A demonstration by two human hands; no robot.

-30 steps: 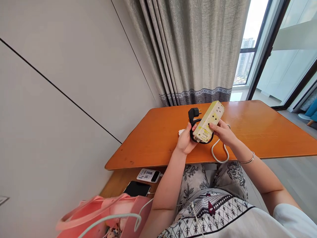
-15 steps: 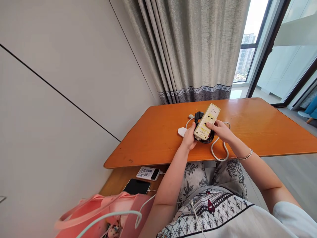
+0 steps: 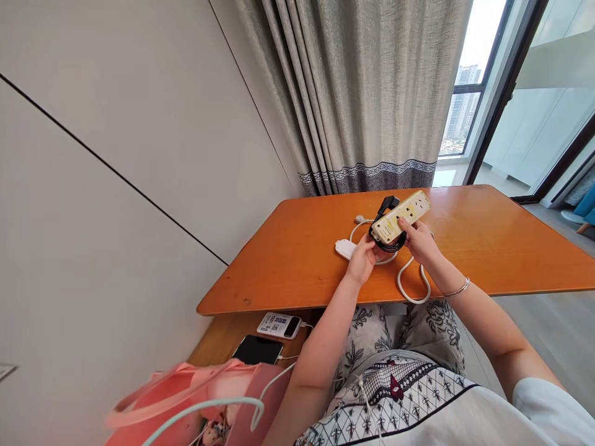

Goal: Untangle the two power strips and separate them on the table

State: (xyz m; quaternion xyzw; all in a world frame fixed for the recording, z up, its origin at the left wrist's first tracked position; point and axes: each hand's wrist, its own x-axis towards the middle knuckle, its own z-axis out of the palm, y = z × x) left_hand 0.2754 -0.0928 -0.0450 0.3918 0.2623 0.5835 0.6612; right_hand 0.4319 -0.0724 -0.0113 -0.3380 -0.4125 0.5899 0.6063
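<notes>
Over the table I hold a cream, yellowed power strip (image 3: 402, 217), tilted up to the right. My right hand (image 3: 419, 240) grips it, thumb on its socket face. A black cord (image 3: 391, 246) is coiled beneath the strip, and its black plug (image 3: 389, 203) sticks out at the far left. My left hand (image 3: 363, 257) has its fingers closed on the coiled cord at the strip's near end. Just left of that hand lies a white power strip (image 3: 344, 249) on the table. Its white cable (image 3: 413, 301) loops behind and below my hands, partly hidden by them.
The orange wooden table (image 3: 288, 260) has its front edge close to my lap. Lower left, a phone (image 3: 258, 350) and a white power bank (image 3: 279, 325) lie on a lower surface beside a pink bag (image 3: 186, 384). A curtain (image 3: 372, 93) hangs behind the table.
The cream power strip has turned clockwise and shifted right, with the coil and plug moving along. My left hand has slid from the strip's side to the coil below its near end.
</notes>
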